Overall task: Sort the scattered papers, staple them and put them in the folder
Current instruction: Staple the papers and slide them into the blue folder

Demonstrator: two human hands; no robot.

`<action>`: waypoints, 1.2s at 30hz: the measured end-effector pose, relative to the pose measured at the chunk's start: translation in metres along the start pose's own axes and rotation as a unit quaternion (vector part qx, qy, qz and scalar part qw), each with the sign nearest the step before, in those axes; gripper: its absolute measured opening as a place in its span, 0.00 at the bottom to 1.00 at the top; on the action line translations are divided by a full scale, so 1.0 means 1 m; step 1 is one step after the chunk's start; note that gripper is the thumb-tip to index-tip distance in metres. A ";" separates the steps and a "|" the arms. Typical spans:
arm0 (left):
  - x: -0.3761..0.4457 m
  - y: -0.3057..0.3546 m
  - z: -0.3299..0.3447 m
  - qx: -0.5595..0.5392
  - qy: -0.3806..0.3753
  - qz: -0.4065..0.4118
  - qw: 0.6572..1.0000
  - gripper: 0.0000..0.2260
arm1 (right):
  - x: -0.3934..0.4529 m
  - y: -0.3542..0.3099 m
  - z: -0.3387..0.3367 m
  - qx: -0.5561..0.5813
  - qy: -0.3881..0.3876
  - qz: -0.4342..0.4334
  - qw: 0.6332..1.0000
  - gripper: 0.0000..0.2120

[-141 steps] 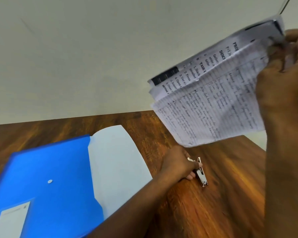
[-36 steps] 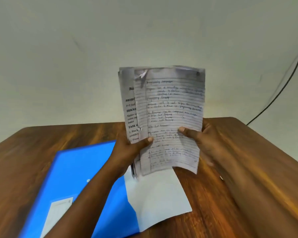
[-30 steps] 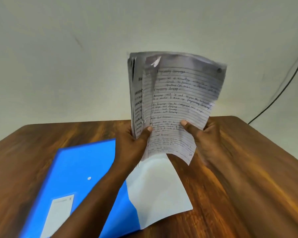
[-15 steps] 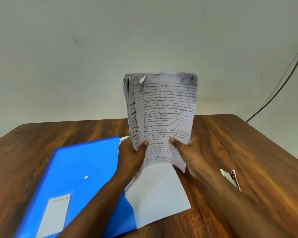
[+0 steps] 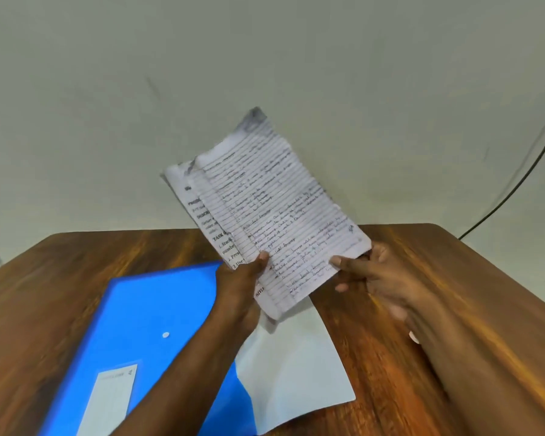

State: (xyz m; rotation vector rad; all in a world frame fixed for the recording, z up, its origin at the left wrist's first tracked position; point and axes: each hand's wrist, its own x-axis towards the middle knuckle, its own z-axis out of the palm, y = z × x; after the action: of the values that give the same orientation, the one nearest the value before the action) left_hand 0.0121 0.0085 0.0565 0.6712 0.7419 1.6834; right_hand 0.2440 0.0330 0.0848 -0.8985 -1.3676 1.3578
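Two hands hold the papers [image 5: 265,215] up over the worktop [image 5: 422,278], tilted left. Left hand [image 5: 239,287] grip: thumb pinching the stack's lower left edge; right hand [image 5: 375,275] grip: thumb and fingers pinching the lower right corner. Folder [image 5: 158,316] lies open below, its pale flap [image 5: 293,366] to the right. Looks like insertion is next. Tip: square the edges w/ both hands, lower bottom edge first into the pocket under the flap, keeping sheets flat, no snagging.

table [image 5: 60,294]: brown wood | cable [image 5: 516,184]: black (against wall [image 5: 265,58])
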 end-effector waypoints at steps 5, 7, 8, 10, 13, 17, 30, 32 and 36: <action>-0.011 -0.015 0.014 -0.076 0.047 -0.051 0.995 0.16 | -0.001 0.013 0.045 0.134 0.100 -0.067 0.984 0.17; -0.019 -0.022 0.021 -0.098 0.047 -0.065 0.992 0.19 | -0.004 0.019 0.062 0.117 0.126 -0.081 0.982 0.17; -0.023 -0.024 0.023 -0.101 0.053 -0.069 0.991 0.20 | -0.006 0.021 0.067 0.104 0.137 -0.085 0.981 0.17; -0.027 -0.028 0.024 -0.102 0.055 -0.069 0.991 0.23 | -0.006 0.019 0.067 0.090 0.154 -0.081 0.981 0.14; -0.033 -0.020 0.031 -0.103 0.032 -0.058 0.993 0.27 | -0.004 0.008 0.050 0.098 0.165 -0.066 0.979 0.12; -0.021 0.022 0.023 -0.134 -0.012 -0.032 0.990 0.17 | -0.003 -0.013 0.019 0.086 0.168 -0.028 0.982 0.11; 0.009 0.076 -0.029 0.149 -0.107 -0.155 0.971 0.14 | -0.019 -0.047 -0.037 0.000 -0.002 0.082 0.997 0.12; 0.011 0.070 -0.030 0.179 -0.085 -0.150 0.969 0.13 | -0.018 -0.045 -0.038 -0.001 -0.016 0.087 0.996 0.14; 0.019 0.071 -0.037 0.168 -0.045 -0.132 0.976 0.10 | -0.015 -0.043 -0.049 -0.028 -0.036 0.099 0.994 0.20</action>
State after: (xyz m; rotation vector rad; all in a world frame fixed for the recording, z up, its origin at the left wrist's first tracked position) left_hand -0.0639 0.0096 0.0885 0.8367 1.0156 1.2897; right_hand 0.3005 0.0279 0.1202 -1.0550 -1.4064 1.5210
